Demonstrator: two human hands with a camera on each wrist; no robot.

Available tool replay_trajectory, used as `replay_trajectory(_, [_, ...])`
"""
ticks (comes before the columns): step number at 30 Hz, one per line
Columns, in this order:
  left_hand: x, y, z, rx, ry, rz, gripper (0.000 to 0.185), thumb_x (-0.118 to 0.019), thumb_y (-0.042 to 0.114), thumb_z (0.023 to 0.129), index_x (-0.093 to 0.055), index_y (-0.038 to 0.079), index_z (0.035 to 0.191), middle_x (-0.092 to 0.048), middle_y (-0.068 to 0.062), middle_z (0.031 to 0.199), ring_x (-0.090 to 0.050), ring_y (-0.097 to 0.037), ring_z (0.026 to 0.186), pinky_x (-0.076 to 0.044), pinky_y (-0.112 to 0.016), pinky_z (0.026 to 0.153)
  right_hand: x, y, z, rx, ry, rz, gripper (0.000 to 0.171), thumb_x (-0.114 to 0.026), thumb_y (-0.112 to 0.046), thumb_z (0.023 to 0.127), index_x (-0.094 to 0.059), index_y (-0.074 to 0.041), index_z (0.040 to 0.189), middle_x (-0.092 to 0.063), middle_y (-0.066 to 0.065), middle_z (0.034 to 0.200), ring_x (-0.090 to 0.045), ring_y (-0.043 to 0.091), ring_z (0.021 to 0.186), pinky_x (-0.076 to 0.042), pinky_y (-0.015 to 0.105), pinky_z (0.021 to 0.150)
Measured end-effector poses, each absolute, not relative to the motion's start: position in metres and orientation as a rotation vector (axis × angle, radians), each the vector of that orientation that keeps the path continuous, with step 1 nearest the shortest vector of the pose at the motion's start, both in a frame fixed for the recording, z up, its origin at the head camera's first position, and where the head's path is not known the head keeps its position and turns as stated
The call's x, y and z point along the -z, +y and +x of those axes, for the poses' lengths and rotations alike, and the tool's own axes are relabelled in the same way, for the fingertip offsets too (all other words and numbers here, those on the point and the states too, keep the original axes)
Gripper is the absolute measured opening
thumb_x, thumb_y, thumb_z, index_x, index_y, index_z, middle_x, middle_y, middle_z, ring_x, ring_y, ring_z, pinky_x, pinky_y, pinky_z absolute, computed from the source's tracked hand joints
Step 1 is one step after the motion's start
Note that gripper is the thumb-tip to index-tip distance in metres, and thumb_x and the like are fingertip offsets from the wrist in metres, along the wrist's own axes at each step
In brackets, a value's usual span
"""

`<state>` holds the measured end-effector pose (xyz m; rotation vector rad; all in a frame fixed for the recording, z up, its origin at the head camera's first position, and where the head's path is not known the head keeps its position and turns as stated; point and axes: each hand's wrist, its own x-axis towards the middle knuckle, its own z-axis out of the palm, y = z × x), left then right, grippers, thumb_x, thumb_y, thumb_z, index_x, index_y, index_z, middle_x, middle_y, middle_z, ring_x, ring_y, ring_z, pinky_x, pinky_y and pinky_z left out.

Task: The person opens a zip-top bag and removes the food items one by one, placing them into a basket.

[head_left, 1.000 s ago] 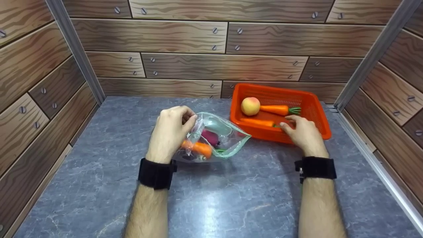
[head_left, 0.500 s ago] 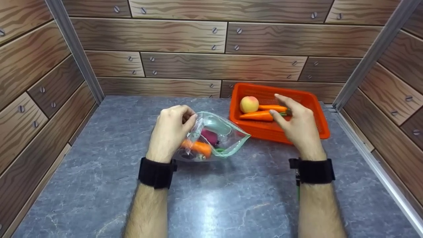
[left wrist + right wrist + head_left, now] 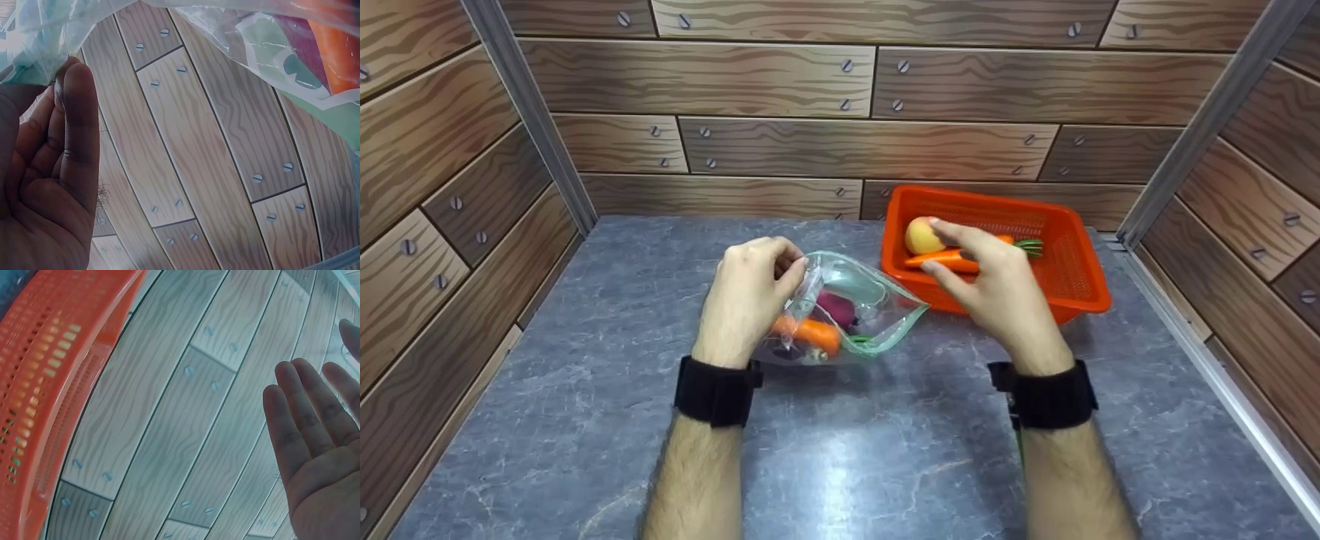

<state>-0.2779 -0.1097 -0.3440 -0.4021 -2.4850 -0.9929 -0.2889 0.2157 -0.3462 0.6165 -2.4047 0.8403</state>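
My left hand point(image 3: 750, 300) pinches the rim of a clear zip bag point(image 3: 904, 319), whose mouth gapes to the right. Through the plastic show an orange carrot point(image 3: 816, 335) and a dark purple-red vegetable point(image 3: 836, 307); darker contents below are unclear. My right hand point(image 3: 1009, 289) hovers over the orange-red basket point(image 3: 1080, 262), fingers spread and holding nothing. A yellow-red peach point(image 3: 919, 237) lies by its fingertips, and a carrot point(image 3: 945, 260) is below the thumb. Behind that, a second carrot, partly hidden by the hand, shows its green top point(image 3: 1030, 246).
The basket stands at the back right of the grey marbled table point(image 3: 607, 360). Wood-patterned walls point(image 3: 772, 150) close off the back and both sides. A metal strip point(image 3: 1245, 420) runs along the table's right edge.
My right hand has let go of the front carrot, which now lies in the basket, then lifted and moved left toward the peach. My left hand and the bag have stayed put.
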Motion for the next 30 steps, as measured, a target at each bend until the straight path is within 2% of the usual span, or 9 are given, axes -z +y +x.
replay_trajectory(7, [0.345,-0.11,-0.278,1.002,-2.484,-0.399,0.011,-0.081,0.013,0.111,-0.087,0.006,0.106,-0.087,-0.009,0.097,-0.081,-0.025,0.088,-0.069,-0.041,0.081,0.349,0.198,-0.284,-0.844,-2.439,0.675,0.054,-0.091,-0.016,0.105,-0.076,-0.009,0.155,-0.081,0.016,0.152,-0.076,0.038,0.146,-0.061,0.058,0.125])
replay_trajectory(18, [0.345,-0.112,-0.278,1.005,-2.49,-0.389,0.01,-0.082,0.013,0.111,-0.087,0.006,0.106,-0.087,-0.01,0.098,-0.083,-0.026,0.089,-0.071,-0.041,0.083,0.352,0.17,-0.277,-0.794,-2.474,0.837,0.051,-0.09,-0.02,0.106,-0.076,-0.009,0.154,-0.082,0.011,0.15,-0.079,0.032,0.139,-0.066,0.052,0.118])
replay_trajectory(24, [0.345,-0.111,-0.278,1.007,-2.485,-0.4,0.01,-0.082,0.013,0.11,-0.087,0.006,0.107,-0.087,-0.01,0.099,-0.082,-0.026,0.089,-0.071,-0.041,0.082,0.356,0.159,-0.274,-0.823,-2.527,0.861,0.049,-0.09,-0.02,0.107,-0.077,-0.008,0.152,-0.084,0.012,0.144,-0.083,0.03,0.129,-0.071,0.049,0.108])
replay_trajectory(30, [0.345,-0.111,-0.279,0.988,-2.467,-0.412,0.01,-0.082,0.012,0.11,-0.087,0.005,0.105,-0.087,-0.01,0.097,-0.082,-0.026,0.087,-0.07,-0.042,0.081,0.362,0.151,-0.274,-0.793,-2.492,0.926,0.043,-0.089,-0.021,0.107,-0.079,-0.008,0.147,-0.086,0.011,0.139,-0.084,0.028,0.122,-0.071,0.047,0.104])
